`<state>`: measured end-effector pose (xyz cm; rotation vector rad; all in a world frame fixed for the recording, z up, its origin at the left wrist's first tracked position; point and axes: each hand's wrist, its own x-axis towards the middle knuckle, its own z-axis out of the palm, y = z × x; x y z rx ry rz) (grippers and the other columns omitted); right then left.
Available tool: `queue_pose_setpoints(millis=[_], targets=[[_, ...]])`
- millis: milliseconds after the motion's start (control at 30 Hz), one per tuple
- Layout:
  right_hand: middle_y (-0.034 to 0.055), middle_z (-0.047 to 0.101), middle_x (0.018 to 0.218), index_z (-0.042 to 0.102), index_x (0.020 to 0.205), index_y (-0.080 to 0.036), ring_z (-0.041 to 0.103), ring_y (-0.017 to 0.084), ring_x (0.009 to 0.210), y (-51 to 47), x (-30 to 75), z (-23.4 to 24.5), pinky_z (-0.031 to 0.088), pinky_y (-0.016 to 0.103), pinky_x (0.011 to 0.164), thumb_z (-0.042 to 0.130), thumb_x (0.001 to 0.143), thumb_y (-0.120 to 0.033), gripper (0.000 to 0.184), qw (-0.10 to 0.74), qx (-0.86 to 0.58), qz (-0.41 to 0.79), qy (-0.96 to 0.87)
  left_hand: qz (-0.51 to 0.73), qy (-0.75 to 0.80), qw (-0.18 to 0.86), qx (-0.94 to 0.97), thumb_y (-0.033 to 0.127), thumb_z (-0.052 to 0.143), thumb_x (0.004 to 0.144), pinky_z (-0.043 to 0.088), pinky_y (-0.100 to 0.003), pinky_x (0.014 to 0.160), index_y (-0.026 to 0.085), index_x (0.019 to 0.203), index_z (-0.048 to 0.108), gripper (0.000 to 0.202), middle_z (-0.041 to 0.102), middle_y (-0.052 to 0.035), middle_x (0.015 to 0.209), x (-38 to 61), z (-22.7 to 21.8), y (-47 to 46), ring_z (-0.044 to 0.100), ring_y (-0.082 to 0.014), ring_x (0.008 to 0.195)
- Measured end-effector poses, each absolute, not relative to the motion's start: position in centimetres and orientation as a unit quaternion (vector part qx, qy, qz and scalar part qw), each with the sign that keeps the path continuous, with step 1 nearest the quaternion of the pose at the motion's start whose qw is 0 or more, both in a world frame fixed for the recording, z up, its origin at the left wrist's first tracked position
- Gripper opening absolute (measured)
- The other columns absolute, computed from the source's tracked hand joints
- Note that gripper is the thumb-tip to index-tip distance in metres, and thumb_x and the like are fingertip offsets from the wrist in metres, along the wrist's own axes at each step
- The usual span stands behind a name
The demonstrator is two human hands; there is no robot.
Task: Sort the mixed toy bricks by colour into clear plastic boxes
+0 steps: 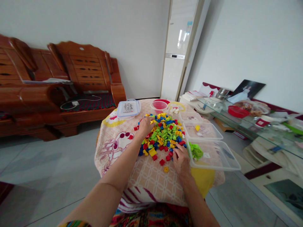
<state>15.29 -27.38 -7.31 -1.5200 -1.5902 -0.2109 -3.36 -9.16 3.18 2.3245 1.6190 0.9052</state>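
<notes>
On the beige patterned cloth (155,179), a heap of red, yellow, green and blue plastic bricks (165,134) lies in the middle. Near its four o'clock stands a clear rectangular plastic tray (221,155). My left hand (145,126), fingers bent, is at ten o'clock; my right hand (181,158), half-curled, at five. Whether they hold bricks, I cannot tell.

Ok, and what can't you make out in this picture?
All in the head view:
Left hand: whether it holds a brick; its own back hides the grip.
Brick pile: lower bricks, hidden by upper ones.
Blue-rimmed lid: lettering, too small to read.
Left sleeve: cut off by the bottom edge.
</notes>
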Motion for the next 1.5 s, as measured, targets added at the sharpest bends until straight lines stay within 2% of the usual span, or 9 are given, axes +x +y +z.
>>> queue_pose_setpoints(millis=[200, 533, 800, 1033, 1300, 1500], targets=[[0.0138, 0.071, 0.125, 0.076, 0.096, -0.020, 0.062, 0.029, 0.116, -27.3, 15.4, -7.4, 0.049, 0.051, 0.105, 0.050, 0.093, -0.017, 0.027, 0.454, -0.610, -0.093, -0.643, 0.239, 0.585, 0.075, 0.771, 0.022, 0.064, 0.087, 0.051, -0.033, 0.096, 0.020, 0.112, 0.077, 0.028, 0.076, -0.0097, 0.114, -4.8, 1.8, -9.3, 0.069, -0.0259, 0.109], [0.0129, 0.071, 0.124, 0.076, 0.096, -0.020, 0.062, 0.029, 0.117, -27.3, 15.3, -7.4, 0.050, 0.051, 0.105, 0.050, 0.093, -0.017, 0.027, 0.452, -0.617, -0.094, -0.637, 0.337, 0.569, 0.141, 0.737, 0.018, 0.066, 0.082, 0.053, -0.030, 0.091, 0.020, 0.110, 0.078, 0.031, 0.078, -0.0047, 0.106, -4.9, 1.5, -8.6, 0.071, -0.0193, 0.091], [0.0140, 0.071, 0.126, 0.077, 0.095, -0.019, 0.062, 0.029, 0.117, -27.4, 15.3, -7.2, 0.050, 0.051, 0.105, 0.051, 0.093, -0.017, 0.026, 0.445, -0.615, -0.090, -0.644, 0.400, 0.502, 0.218, 0.735, 0.031, 0.068, 0.081, 0.051, -0.024, 0.070, 0.016, 0.101, 0.080, 0.028, 0.075, -0.0018, 0.078, -3.2, 2.8, -9.0, 0.067, -0.0154, 0.072], [0.0142, 0.070, 0.126, 0.077, 0.095, -0.019, 0.061, 0.029, 0.118, -27.2, 15.3, -7.3, 0.049, 0.050, 0.104, 0.050, 0.092, -0.015, 0.027, 0.450, -0.613, -0.084, -0.644, 0.369, 0.412, 0.316, 0.771, 0.028, 0.068, 0.081, 0.047, -0.020, 0.059, 0.016, 0.101, 0.079, 0.026, 0.068, 0.0020, 0.061, 2.9, 2.6, -10.1, 0.061, -0.0117, 0.057], [0.0152, 0.070, 0.125, 0.076, 0.097, -0.019, 0.060, 0.029, 0.118, -27.2, 15.4, -7.4, 0.048, 0.050, 0.105, 0.048, 0.095, -0.018, 0.028, 0.452, -0.609, -0.077, -0.647, 0.318, 0.345, 0.343, 0.814, 0.019, 0.068, 0.081, 0.048, -0.019, 0.063, 0.013, 0.104, 0.079, 0.026, 0.070, 0.0008, 0.065, 10.9, 2.8, -11.5, 0.062, -0.0105, 0.060], [0.0167, 0.069, 0.125, 0.076, 0.095, -0.017, 0.059, 0.029, 0.120, -27.3, 15.2, -7.1, 0.047, 0.051, 0.106, 0.047, 0.095, -0.018, 0.029, 0.450, -0.612, -0.070, -0.646, 0.300, 0.340, 0.365, 0.813, 0.012, 0.061, 0.082, 0.053, -0.020, 0.071, 0.014, 0.110, 0.077, 0.032, 0.076, -0.0017, 0.078, 13.6, 2.0, -12.2, 0.068, -0.0115, 0.070]])
